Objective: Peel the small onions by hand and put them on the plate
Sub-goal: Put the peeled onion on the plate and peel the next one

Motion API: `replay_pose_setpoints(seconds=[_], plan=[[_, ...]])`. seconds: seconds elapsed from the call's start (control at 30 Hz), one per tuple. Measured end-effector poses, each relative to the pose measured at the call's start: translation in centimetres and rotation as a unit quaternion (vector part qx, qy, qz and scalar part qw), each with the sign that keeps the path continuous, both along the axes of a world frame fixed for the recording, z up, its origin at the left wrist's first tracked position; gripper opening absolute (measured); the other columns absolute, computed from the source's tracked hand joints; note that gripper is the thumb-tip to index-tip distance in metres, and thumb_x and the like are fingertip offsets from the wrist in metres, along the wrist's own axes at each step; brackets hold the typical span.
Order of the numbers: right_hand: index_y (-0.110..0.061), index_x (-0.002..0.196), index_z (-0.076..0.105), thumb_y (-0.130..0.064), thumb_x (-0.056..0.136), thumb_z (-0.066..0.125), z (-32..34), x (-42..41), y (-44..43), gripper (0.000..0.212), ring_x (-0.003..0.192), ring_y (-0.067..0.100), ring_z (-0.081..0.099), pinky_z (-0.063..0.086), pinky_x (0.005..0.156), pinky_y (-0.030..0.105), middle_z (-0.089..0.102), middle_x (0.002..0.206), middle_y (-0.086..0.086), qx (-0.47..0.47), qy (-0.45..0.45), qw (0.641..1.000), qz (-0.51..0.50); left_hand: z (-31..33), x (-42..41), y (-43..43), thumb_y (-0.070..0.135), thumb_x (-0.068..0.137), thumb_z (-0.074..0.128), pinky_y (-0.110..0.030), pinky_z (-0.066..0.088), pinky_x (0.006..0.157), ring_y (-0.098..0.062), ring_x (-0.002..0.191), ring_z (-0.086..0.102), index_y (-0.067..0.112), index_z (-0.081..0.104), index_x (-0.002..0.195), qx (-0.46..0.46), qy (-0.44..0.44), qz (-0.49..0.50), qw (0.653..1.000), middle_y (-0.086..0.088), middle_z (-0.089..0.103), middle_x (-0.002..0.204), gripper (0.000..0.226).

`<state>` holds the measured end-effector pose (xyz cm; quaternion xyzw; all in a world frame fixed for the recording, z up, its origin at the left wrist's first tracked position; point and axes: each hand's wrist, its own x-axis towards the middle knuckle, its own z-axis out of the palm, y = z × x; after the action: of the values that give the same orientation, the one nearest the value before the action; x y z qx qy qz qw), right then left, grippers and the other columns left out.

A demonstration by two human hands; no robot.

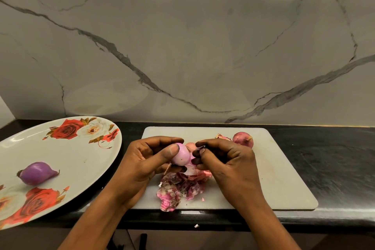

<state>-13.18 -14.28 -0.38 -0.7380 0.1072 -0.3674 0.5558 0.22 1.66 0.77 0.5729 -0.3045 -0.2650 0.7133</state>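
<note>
- The left hand (146,161) is clamping its fingers (172,150) round a pale onion (181,156) above the cutting board (284,178).
- The right hand (227,160) is pinching a skin strip (199,146) beside it.
- Peels (178,186) are lying beneath; an unpeeled onion (242,139) is sitting behind.
- A purple onion (37,173) is resting on the plate (71,154).

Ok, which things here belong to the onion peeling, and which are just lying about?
In the job: left hand gripping pink onion; right hand pinching skin strip; plate holding peeled onion; unpeeled onion.
Lying about: peel pile; cutting board; black counter.
</note>
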Motion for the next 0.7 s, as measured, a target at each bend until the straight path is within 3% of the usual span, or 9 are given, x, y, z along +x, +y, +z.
replay_pose_setpoints(seconds=[0.1,0.2,0.33,0.43,0.7], plan=[[-0.024,0.102,0.082,-0.003,0.095,0.072,0.14,-0.04,-0.07,0.024,0.083,0.015,0.081,0.066,0.076,0.03,0.082,0.092,-0.006,0.016,-0.006,1.0,-0.004,-0.08,0.38,0.24,0.01,0.091,0.073,-0.031,0.064,0.081,-0.031,0.114,0.074,0.011,0.077,0.12,-0.014,0.018,-0.021,1.0,-0.011,0.076,0.123,0.029],[-0.031,0.105,0.081,-0.008,0.092,0.077,0.07,-0.02,0.13,0.027,0.091,0.005,0.078,0.063,0.08,0.022,0.081,0.096,-0.016,-0.018,0.003,1.0,-0.015,-0.21,0.62,0.36,0.012,0.086,0.07,-0.031,0.062,0.089,-0.03,0.119,0.072,0.015,0.076,0.124,-0.019,0.019,-0.038,0.999,-0.012,0.075,0.127,0.038],[-0.034,0.113,0.079,-0.013,0.091,0.08,0.0,-0.01,0.21,0.03,0.1,-0.004,0.074,0.06,0.085,0.017,0.079,0.105,-0.021,-0.053,0.018,0.998,-0.021,-0.23,0.55,0.35,0.01,0.083,0.07,-0.029,0.062,0.088,-0.029,0.119,0.072,0.015,0.076,0.123,-0.027,0.019,-0.037,0.999,-0.012,0.075,0.126,0.041],[-0.031,0.119,0.078,-0.017,0.092,0.08,0.0,-0.01,0.26,0.03,0.102,-0.003,0.074,0.063,0.084,0.022,0.079,0.11,-0.018,-0.066,0.023,0.997,-0.016,-0.2,0.53,0.32,0.004,0.086,0.077,-0.029,0.062,0.088,-0.028,0.119,0.072,0.013,0.074,0.125,-0.023,0.009,-0.038,0.999,-0.011,0.075,0.125,0.041],[-0.036,0.119,0.077,-0.031,0.091,0.08,0.43,-0.01,0.51,0.029,0.105,0.0,0.073,0.061,0.083,0.019,0.077,0.111,-0.023,-0.139,-0.003,0.99,-0.01,-0.1,0.36,0.21,0.003,0.082,0.073,-0.03,0.061,0.09,-0.028,0.118,0.072,0.007,0.07,0.129,-0.013,-0.021,-0.033,0.999,-0.012,0.076,0.124,0.047]])
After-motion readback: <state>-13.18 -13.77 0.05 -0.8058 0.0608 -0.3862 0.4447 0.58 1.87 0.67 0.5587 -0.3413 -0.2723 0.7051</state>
